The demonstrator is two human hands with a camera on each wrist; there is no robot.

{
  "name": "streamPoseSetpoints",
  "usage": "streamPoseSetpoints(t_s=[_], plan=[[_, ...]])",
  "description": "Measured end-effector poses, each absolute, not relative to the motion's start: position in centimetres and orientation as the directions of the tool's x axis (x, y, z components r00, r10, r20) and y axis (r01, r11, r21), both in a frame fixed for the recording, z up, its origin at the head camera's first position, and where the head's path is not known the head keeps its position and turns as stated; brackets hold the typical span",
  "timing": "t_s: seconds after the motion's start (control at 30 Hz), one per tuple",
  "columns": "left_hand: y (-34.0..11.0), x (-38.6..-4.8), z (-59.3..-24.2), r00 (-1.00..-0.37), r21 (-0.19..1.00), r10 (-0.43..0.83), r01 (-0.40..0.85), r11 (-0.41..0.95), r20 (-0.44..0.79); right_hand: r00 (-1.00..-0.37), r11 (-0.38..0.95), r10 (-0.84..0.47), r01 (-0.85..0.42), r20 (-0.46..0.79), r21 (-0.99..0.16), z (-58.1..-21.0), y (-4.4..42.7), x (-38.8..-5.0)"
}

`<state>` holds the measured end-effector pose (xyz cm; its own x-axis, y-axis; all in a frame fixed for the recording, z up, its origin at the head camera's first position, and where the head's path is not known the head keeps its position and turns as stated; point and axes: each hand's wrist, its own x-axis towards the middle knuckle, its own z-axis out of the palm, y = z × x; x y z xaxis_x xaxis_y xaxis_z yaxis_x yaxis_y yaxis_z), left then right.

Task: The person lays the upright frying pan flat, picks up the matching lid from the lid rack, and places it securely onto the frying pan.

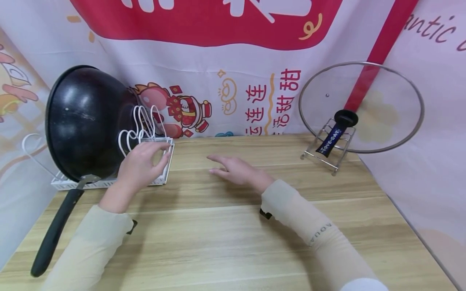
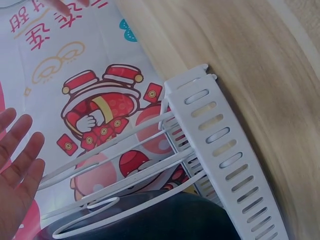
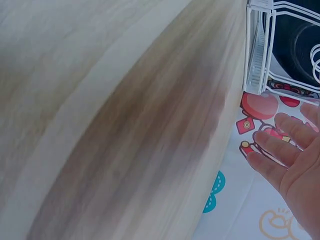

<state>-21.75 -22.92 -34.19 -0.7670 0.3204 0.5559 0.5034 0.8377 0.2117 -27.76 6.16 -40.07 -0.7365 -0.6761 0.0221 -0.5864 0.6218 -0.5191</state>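
Note:
My left hand hovers by the right end of a white dish rack, its fingers loosely bent around nothing. In the left wrist view its fingers appear apart from the rack's white wire loops. A black wok leans on its side in the rack, and its long handle slopes down over the table toward me. My right hand is over the wooden table to the right of the rack, fingers extended and holding nothing. The right wrist view shows its spread fingers.
On the right, a glass lid with a black knob leans in a small metal wire stand. A printed cloth hangs behind the wooden table. The table's right edge runs beyond the stand.

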Motion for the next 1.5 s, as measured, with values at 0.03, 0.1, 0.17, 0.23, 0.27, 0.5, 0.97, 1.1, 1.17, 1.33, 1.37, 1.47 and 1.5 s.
streamPoseSetpoints(t_s=[0.03,0.1,0.17,0.23,0.27,0.5,0.97,1.1,1.17,1.33,1.37,1.47,1.5], plan=[[-23.0,-21.7,-34.1,-0.764,0.212,0.312,0.500,0.839,0.565,-0.736,0.621,-0.677,-0.587,0.023,-0.520,-40.1,6.0,-27.7],[-23.1,-21.6,-34.0,-0.758,0.211,0.299,0.493,0.844,0.579,-0.733,0.619,-0.680,-0.592,0.025,-0.515,-40.1,5.7,-27.7],[-23.2,-21.4,-33.7,-0.758,0.215,0.280,0.481,0.850,0.589,-0.727,0.617,-0.686,-0.600,0.026,-0.510,-40.1,5.4,-27.6],[-23.3,-21.1,-33.4,-0.765,0.229,0.253,0.461,0.857,0.592,-0.723,0.614,-0.691,-0.604,0.025,-0.508,-40.0,5.1,-27.6],[-23.4,-21.0,-33.3,-0.765,0.237,0.239,0.454,0.859,0.598,-0.721,0.613,-0.692,-0.605,0.023,-0.508,-40.0,4.9,-27.5],[-23.5,-20.7,-32.7,-0.729,0.273,0.151,0.429,0.861,0.668,-0.721,0.609,-0.693,-0.600,0.019,-0.519,-40.0,4.1,-27.4],[-24.1,-20.9,-33.0,-0.671,0.312,0.068,0.429,0.848,0.738,-0.710,0.563,-0.702,-0.602,0.056,-0.566,-40.2,2.8,-27.3],[-24.1,-20.7,-33.1,-0.695,0.355,0.023,0.396,0.847,0.719,-0.709,0.562,-0.704,-0.596,0.047,-0.574,-40.0,2.2,-27.1],[-24.1,-20.6,-33.2,-0.709,0.379,0.000,0.378,0.845,0.706,-0.708,0.560,-0.705,-0.589,0.039,-0.583,-39.9,2.0,-27.0],[-24.3,-20.7,-33.5,-0.712,0.414,-0.037,0.363,0.835,0.701,-0.714,0.555,-0.699,-0.581,0.046,-0.595,-40.0,1.3,-27.0],[-24.3,-20.7,-33.5,-0.709,0.419,-0.044,0.364,0.832,0.704,-0.716,0.553,-0.696,-0.579,0.049,-0.599,-40.0,1.2,-27.0],[-24.4,-20.7,-33.5,-0.704,0.434,-0.065,0.360,0.826,0.707,-0.715,0.546,-0.697,-0.579,0.056,-0.605,-40.1,0.8,-27.0],[-24.4,-20.7,-33.5,-0.708,0.442,-0.075,0.351,0.825,0.703,-0.714,0.544,-0.698,-0.580,0.056,-0.606,-40.1,0.6,-27.0]])
